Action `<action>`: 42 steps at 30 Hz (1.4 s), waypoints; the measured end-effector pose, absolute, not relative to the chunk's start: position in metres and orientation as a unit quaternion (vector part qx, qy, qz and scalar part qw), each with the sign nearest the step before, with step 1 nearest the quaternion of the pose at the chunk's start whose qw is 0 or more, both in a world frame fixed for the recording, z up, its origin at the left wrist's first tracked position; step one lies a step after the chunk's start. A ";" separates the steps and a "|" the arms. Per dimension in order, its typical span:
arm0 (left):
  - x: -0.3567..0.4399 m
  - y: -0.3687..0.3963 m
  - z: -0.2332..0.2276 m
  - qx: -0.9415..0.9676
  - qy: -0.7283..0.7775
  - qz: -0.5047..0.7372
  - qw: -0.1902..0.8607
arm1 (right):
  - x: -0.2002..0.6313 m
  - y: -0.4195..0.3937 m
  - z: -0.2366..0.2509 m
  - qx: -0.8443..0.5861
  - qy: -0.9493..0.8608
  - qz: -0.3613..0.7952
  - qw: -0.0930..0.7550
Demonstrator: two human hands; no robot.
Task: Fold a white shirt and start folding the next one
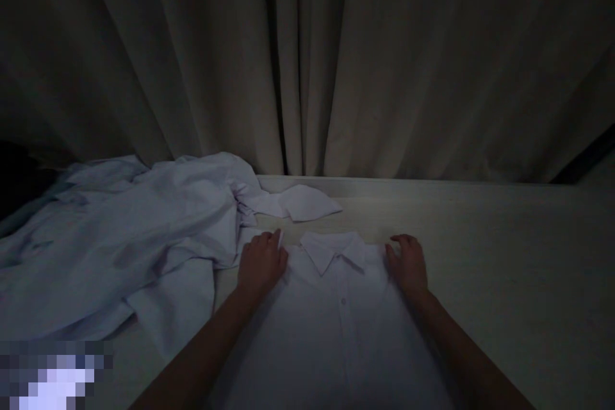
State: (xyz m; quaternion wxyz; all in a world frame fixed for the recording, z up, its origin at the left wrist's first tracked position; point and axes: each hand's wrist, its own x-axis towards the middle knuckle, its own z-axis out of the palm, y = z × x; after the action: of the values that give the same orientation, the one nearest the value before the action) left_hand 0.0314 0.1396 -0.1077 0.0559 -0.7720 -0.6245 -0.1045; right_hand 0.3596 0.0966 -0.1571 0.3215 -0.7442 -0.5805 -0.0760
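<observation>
Nearest to the camera lies the lower body of a white shirt (312, 352), its end cut off by the bottom edge of the view. At the left, a dark shape (16, 179) sits by the border, and in the low corner is a blurred patch (57, 378), which I cannot identify. Beside them spreads a loose pile of pale garments (158, 224), with one tongue of cloth (310, 203) reaching to the right, above the shirt. Next comes the left hand (262, 262), bent over the shirt's shoulder on that side; I cannot tell whether its fingers pinch the fabric. Between the two hands, which are well apart, the shirt lies front side up, with its collar (319, 253) pointing away from the person and a button (343, 301) below it. The right hand (408, 262) is at the other shoulder, thumb and forefinger separated; its grip is also unclear. Further right is a bare pale surface (519, 282), and behind everything hang curtains (408, 64). In my judgement, the step in hand is spreading and straightening the shirt. The next move seems to call for even, gentle handling at both shoulders, so that the collar stays centred.
</observation>
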 end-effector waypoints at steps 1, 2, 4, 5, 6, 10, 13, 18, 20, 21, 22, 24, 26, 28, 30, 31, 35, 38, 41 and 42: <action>0.040 0.135 -0.110 -0.791 -0.598 -0.113 0.057 | 0.350 0.098 -0.157 -0.716 -0.614 -0.058 0.327; 0.048 0.132 -0.113 -0.809 -0.574 -0.116 0.050 | 0.339 0.100 -0.158 -0.691 -0.644 -0.036 0.328; 0.064 0.127 -0.124 -0.829 -0.547 -0.114 0.026 | 0.319 0.106 -0.164 -0.659 -0.679 0.003 0.322; 0.071 0.126 -0.130 -0.835 -0.538 -0.114 0.018 | 0.311 0.110 -0.169 -0.652 -0.687 0.018 0.320; 0.077 0.126 -0.136 -0.842 -0.528 -0.112 0.012 | 0.303 0.114 -0.175 -0.648 -0.691 0.031 0.319; 0.086 0.126 -0.158 -0.862 -0.501 -0.076 -0.010 | 0.289 0.124 -0.196 -0.651 -0.699 0.057 0.290; 0.082 0.125 -0.169 -0.862 -0.504 -0.056 -0.019 | 0.287 0.122 -0.202 -0.664 -0.701 0.042 0.257; 0.079 0.123 -0.173 -0.862 -0.502 -0.066 -0.022 | 0.283 0.117 -0.199 -0.652 -0.729 0.032 0.204; 0.079 0.123 -0.171 -0.861 -0.504 -0.063 -0.027 | 0.282 0.116 -0.196 -0.657 -0.729 0.043 0.189; 0.080 0.123 -0.171 -0.861 -0.505 -0.061 -0.029 | 0.281 0.117 -0.196 -0.660 -0.727 0.047 0.183; 0.081 0.123 -0.170 -0.860 -0.506 -0.061 -0.028 | 0.281 0.117 -0.195 -0.663 -0.726 0.050 0.177; 0.082 0.122 -0.170 -0.858 -0.509 -0.063 -0.021 | 0.280 0.117 -0.193 -0.666 -0.724 0.052 0.169; 0.083 0.121 -0.170 -0.857 -0.511 -0.066 -0.013 | 0.278 0.116 -0.192 -0.671 -0.721 0.053 0.165; 0.083 0.121 -0.169 -0.858 -0.509 -0.065 -0.017 | 0.276 0.115 -0.190 -0.676 -0.716 0.064 0.162; 0.082 0.123 -0.165 -0.858 -0.507 -0.071 -0.033 | 0.276 0.115 -0.188 -0.679 -0.709 0.091 0.167; 0.081 0.125 -0.162 -0.856 -0.508 -0.081 -0.039 | 0.278 0.117 -0.187 -0.679 -0.704 0.109 0.177; 0.074 0.145 -0.145 -0.832 -0.537 -0.136 -0.036 | 0.297 0.132 -0.178 -0.668 -0.679 0.140 0.271; 0.071 0.168 -0.137 -0.806 -0.573 -0.145 -0.034 | 0.316 0.150 -0.172 -0.684 -0.648 0.111 0.316; 0.075 0.186 -0.137 -0.770 -0.620 -0.142 -0.052 | 0.326 0.164 -0.172 -0.718 -0.613 0.103 0.313; 0.078 0.190 -0.138 -0.757 -0.635 -0.141 -0.060 | 0.327 0.168 -0.173 -0.722 -0.609 0.106 0.311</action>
State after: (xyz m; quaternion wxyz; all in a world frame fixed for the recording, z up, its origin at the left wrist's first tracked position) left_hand 0.0776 0.1896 -0.1376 -0.0604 -0.7570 -0.6352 -0.1408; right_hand 0.3275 0.1677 -0.1726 0.3115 -0.7219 -0.6087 0.1059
